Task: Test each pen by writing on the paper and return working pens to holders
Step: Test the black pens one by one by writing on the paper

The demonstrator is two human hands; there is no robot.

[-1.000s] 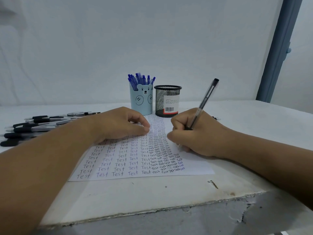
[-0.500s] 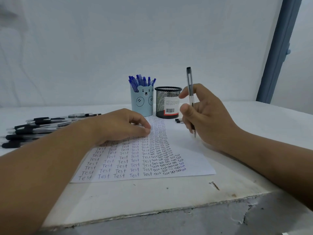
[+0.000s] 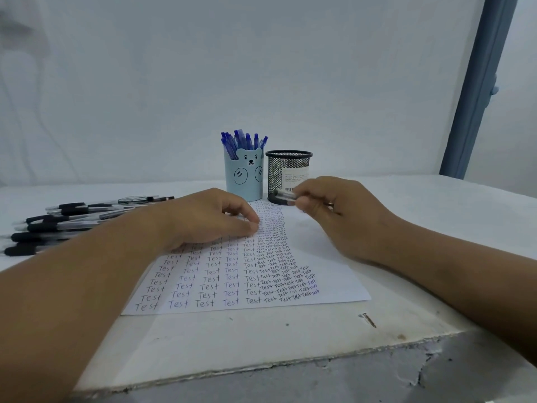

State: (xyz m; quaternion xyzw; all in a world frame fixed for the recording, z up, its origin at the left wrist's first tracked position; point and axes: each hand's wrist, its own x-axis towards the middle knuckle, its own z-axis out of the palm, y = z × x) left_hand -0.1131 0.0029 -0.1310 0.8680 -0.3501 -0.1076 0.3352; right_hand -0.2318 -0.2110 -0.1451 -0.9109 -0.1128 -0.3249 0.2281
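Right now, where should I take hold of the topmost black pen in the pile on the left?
Probably grip the topmost black pen around its black rubber sleeve, coming from above with fingers across the barrel. It lies flat, pointing left-right, with other black pens packed close in front, so a side approach looks crowded.

A white table [image 3: 436, 216] fills the lower frame; its near edge is chipped and cracked at lower right. A small screw [image 3: 368, 319] lies on it, lower right of centre. A pale wall [image 3: 232, 68] rises behind, a grey-blue post [image 3: 476, 91] at upper right.
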